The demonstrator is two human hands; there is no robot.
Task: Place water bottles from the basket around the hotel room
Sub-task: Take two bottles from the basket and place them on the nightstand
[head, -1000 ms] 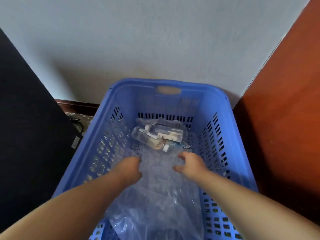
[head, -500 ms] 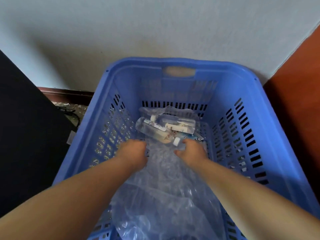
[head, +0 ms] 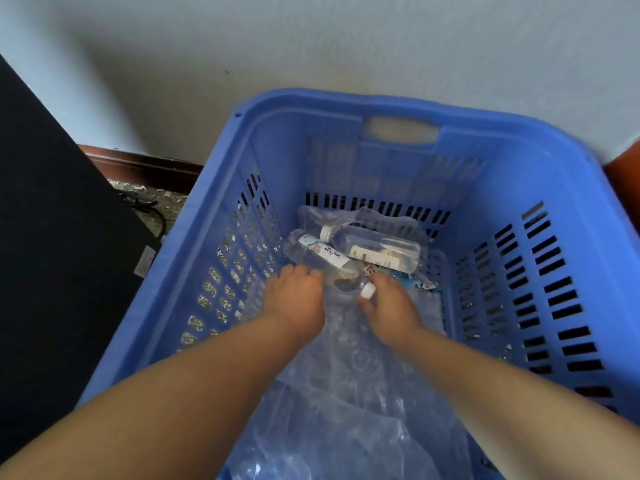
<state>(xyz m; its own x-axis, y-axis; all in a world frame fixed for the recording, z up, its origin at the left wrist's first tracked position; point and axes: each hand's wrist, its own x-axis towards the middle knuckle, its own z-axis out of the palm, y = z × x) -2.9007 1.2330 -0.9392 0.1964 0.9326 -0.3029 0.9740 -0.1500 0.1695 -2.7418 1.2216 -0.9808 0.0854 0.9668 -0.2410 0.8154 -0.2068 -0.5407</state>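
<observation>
early going, no bottle out yet: the bottles (head: 381, 249) lie on plastic wrap (head: 363, 393) at the basket's (head: 519, 140) 12 o'clock end, left hand (head: 294, 301) fingers curled over the near bottle (head: 322, 256), right hand (head: 393, 311) touching its cap (head: 367, 291), firm grip not tellable.

I took it for lived-in room, likely hotel: pale wall (head: 311, 46), dark skirting (head: 138, 166), speckled floor (head: 162, 197), cable (head: 152, 211), basket (head: 346, 98) of bottles (head: 381, 245).
</observation>
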